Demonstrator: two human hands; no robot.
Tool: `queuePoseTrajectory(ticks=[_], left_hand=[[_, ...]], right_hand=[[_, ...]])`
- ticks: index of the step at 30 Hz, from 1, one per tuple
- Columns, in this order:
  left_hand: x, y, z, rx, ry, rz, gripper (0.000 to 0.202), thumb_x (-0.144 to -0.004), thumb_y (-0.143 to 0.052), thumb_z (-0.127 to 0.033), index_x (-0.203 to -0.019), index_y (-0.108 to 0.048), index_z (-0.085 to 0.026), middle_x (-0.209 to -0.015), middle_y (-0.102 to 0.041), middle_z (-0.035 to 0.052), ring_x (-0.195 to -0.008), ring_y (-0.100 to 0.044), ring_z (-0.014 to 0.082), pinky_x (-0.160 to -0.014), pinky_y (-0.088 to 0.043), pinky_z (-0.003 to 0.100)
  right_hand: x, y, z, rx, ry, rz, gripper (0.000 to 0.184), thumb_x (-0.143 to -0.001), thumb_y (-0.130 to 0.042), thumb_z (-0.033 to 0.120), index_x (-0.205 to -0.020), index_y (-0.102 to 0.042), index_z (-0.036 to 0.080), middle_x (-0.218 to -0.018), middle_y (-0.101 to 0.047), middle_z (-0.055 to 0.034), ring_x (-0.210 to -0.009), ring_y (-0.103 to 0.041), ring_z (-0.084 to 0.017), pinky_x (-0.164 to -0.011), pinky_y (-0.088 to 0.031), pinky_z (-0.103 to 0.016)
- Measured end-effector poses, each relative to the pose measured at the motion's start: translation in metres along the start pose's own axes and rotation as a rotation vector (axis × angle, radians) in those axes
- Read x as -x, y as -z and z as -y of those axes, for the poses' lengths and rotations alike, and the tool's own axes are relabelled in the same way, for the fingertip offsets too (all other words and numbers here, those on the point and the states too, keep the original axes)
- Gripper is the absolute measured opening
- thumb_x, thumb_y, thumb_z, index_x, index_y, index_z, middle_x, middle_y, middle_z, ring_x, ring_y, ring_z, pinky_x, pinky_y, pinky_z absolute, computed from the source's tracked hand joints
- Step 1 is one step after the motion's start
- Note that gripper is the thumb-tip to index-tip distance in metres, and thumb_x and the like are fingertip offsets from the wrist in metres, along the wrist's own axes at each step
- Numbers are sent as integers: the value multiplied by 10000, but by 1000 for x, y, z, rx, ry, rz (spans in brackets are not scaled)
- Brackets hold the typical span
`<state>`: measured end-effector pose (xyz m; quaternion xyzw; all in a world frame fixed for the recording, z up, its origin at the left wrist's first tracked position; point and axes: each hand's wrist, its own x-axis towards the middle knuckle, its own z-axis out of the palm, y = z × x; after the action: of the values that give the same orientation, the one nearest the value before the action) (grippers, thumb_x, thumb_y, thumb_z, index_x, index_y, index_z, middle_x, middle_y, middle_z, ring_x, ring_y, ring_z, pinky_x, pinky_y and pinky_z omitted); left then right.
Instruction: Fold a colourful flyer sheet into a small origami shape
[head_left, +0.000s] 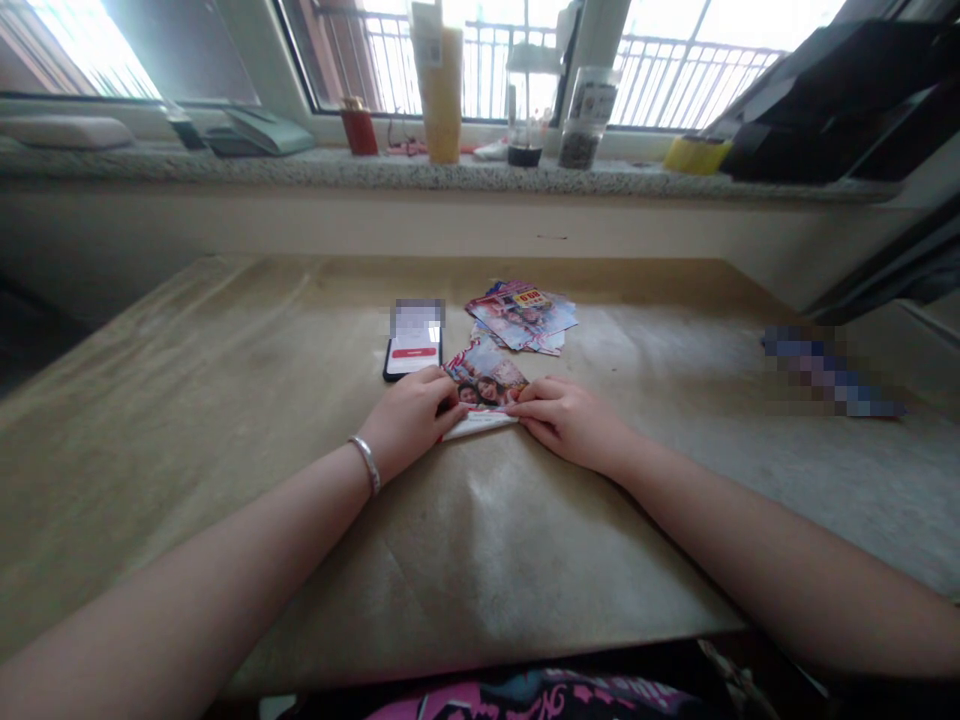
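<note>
A colourful printed paper sheet [486,385] lies on the table [225,400], its near edge folded up white. My left hand [409,418], with a silver bracelet on the wrist, presses its curled fingers on the sheet's left side. My right hand [568,418] pinches the sheet's right side at the fold. Both hands rest on the tabletop, touching the paper.
A phone [413,347] with a lit screen lies just beyond my left hand. A loose pile of printed flyers [523,315] sits behind the sheet. A blurred object [829,372] lies at the right. The windowsill [300,168] carries a yellow bottle [440,85], jars and a black case [840,95].
</note>
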<state>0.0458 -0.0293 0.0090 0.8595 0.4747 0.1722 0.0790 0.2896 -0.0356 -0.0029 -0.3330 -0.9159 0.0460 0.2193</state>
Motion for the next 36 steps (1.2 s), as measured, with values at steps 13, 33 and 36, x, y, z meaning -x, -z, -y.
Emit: queuePoseTrajectory(ticks=[13, 33, 36], left_hand=[[0, -1, 1, 36, 32, -32, 169, -847, -574, -311, -775, -608, -163, -849, -576, 45, -767, -552, 175, -697, -466, 302], [12, 14, 9, -114, -310, 51, 291, -939, -439, -327, -948, -696, -192, -930, -633, 66, -839, -594, 185, -756, -500, 311], [15, 19, 8, -230, -372, 98, 295, -935, -447, -357, -976, -694, -199, -947, -643, 77, -853, -603, 201, -742, -504, 318]], right_hand=[[-1, -2, -2, 3, 37, -23, 241, -894, -517, 163, -1012, -720, 217, -1014, -688, -79, -934, -598, -194, -820, -504, -342], [-2, -1, 0, 69, 38, -9, 272, -918, -489, 198, -1046, -728, 223, -995, -700, -70, -882, -605, -191, -769, -505, -330], [-2, -1, 0, 71, 37, -13, 276, -917, -485, 197, -1044, -729, 220, -995, -703, -70, -876, -603, -191, -762, -506, -330]])
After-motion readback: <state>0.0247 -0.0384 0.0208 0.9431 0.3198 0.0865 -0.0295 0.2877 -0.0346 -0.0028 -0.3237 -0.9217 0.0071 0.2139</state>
